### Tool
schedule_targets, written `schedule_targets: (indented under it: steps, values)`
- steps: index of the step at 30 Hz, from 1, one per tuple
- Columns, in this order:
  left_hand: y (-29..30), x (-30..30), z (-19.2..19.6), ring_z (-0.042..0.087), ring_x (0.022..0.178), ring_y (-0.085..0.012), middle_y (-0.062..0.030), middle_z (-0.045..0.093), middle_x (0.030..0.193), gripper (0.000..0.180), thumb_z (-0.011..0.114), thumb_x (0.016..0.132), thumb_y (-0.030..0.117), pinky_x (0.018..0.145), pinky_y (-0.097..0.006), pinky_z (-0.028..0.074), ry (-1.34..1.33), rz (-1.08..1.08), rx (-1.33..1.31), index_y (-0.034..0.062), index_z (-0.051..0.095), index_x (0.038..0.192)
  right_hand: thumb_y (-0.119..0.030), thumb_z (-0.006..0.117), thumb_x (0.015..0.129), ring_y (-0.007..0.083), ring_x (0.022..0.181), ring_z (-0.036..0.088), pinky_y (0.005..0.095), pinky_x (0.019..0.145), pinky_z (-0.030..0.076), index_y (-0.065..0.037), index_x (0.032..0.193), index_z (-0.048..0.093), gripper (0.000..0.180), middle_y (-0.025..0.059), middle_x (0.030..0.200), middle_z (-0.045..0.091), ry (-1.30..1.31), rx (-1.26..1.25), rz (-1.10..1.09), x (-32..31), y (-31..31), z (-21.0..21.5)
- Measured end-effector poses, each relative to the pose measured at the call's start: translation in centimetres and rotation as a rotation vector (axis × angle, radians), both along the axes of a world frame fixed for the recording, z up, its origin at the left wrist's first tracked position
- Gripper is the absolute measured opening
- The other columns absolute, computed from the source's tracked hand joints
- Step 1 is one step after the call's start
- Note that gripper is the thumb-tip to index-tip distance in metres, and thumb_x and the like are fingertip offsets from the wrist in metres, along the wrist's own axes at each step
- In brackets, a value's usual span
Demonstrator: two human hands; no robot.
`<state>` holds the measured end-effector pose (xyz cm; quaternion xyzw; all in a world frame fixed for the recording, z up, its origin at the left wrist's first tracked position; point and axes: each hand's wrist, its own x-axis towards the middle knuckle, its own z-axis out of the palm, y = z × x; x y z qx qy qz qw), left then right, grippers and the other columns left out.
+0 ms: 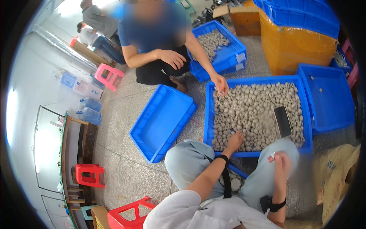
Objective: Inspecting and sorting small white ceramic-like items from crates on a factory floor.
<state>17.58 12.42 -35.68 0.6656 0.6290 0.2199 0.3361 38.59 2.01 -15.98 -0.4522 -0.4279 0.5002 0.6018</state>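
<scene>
Sitting cross-legged on the floor, the person rests the right hand [281, 162] on the right knee, its fingers pinching a small pale piece, while the left hand [234, 139] reaches over the near rim of the blue tray [208, 114], fingers curled down onto the grey round parts [251, 110] heaped inside; whether they grip one I cannot tell. A dark phone [282, 121] lies flat on the parts toward the tray's right side. A tan paper sack [337, 171] with dark print sits just right of the knee. An empty blue tray [162, 122] lies tilted to the left, another blue tray [328, 97] to the right. Across the filled tray, a co-worker's hand [221, 84] touches the parts at the far rim. Farther off stand a stacked blue tray of parts [219, 45] with pale labels on its end, a yellow bag-covered stack [293, 49] and a brown carton [244, 19].
</scene>
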Motion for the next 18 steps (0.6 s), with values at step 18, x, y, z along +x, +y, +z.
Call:
schedule_targets:
  steps: [18]
  values:
    - [-0.3, 0.1, 0.3, 0.054, 0.084, -0.0381, -0.0197, 0.054, 0.103, 0.037, 0.034, 0.090, 0.038, 0.071, -0.045, 0.044, -0.016, 0.053, -0.140, 0.0062, 0.049, 0.102, -0.008, 0.053, 0.086, 0.0124, 0.068, 0.052, 0.0279, 0.069, 0.045, 0.001, 0.078, 0.051, 0.012, 0.0054, 0.075, 0.053, 0.037, -0.015, 0.016, -0.2, 0.0, -0.2]
